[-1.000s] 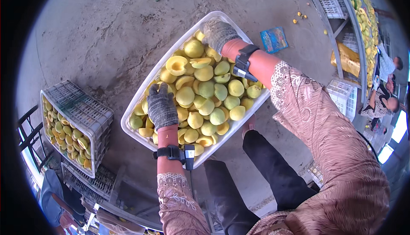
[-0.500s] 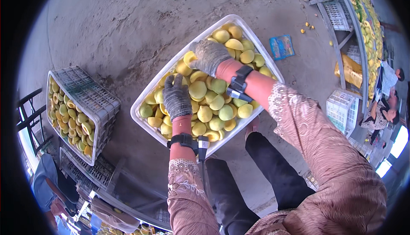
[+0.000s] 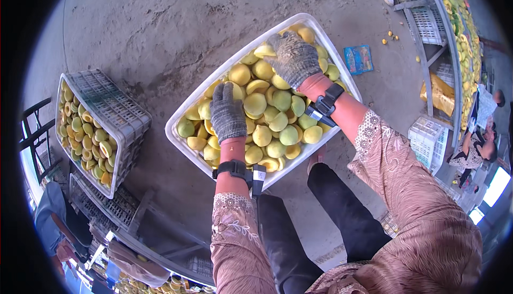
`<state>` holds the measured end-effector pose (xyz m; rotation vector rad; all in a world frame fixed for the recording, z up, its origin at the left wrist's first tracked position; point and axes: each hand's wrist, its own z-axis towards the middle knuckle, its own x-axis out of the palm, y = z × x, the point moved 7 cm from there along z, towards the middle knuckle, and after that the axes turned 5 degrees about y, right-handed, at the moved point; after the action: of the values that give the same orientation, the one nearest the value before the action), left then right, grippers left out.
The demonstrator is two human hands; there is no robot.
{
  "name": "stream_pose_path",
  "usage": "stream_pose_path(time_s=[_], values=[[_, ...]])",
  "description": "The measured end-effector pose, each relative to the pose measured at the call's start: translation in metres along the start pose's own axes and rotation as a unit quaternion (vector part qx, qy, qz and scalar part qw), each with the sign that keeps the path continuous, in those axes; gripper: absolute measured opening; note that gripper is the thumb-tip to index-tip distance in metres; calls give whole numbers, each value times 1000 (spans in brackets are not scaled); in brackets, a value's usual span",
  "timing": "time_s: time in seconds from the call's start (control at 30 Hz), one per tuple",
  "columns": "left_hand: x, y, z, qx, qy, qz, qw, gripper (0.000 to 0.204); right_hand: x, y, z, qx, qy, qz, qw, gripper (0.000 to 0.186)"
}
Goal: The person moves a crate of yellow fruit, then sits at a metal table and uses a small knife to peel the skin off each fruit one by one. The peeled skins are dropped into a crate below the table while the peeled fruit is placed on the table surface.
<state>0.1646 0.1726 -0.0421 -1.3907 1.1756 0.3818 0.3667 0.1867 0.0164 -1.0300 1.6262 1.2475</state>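
Observation:
Below me a white plastic crate (image 3: 184, 99) is heaped with yellow-green peach halves (image 3: 255, 103), some cut side up, others round side up. My left hand (image 3: 227, 113), in a grey knit glove, lies over the left part of the heap. Its fingers are stretched out, slightly apart and touching the fruit. Toward the crate's far right side, my right hand (image 3: 294, 59), in a similar dirt-stained glove, is bent around one yellow peach half (image 3: 265, 51) at its fingertips. The glove hides part of that grip. Dark bands with small devices sit on both wrists.
A grey crate (image 3: 115, 107) of peach halves stands tilted in view at left. A blue packet (image 3: 358, 60) and small fruits (image 3: 390, 36) lie on the concrete floor. A fruit-laden table (image 3: 460, 43), white crates (image 3: 427, 136) and other people are at right.
My right hand has shifted right and slightly farther away, with a peach half at its fingertips. My left hand rests slightly farther right. The whole view has shifted a little.

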Motion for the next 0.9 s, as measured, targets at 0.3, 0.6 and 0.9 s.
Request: stream_pose_path(time_s=[0.3, 0.6, 0.9], values=[[-4, -5, 2, -2, 19, 4, 1000, 51, 27, 36, -27, -65, 61, -56, 994, 32], [-8, -5, 10, -39, 49, -16, 998, 49, 46, 25, 2, 39, 180, 57, 981, 30], [7, -2, 25, -32, 101, 67, 992, 44, 63, 28, 15, 55, 177, 30, 982, 27]])
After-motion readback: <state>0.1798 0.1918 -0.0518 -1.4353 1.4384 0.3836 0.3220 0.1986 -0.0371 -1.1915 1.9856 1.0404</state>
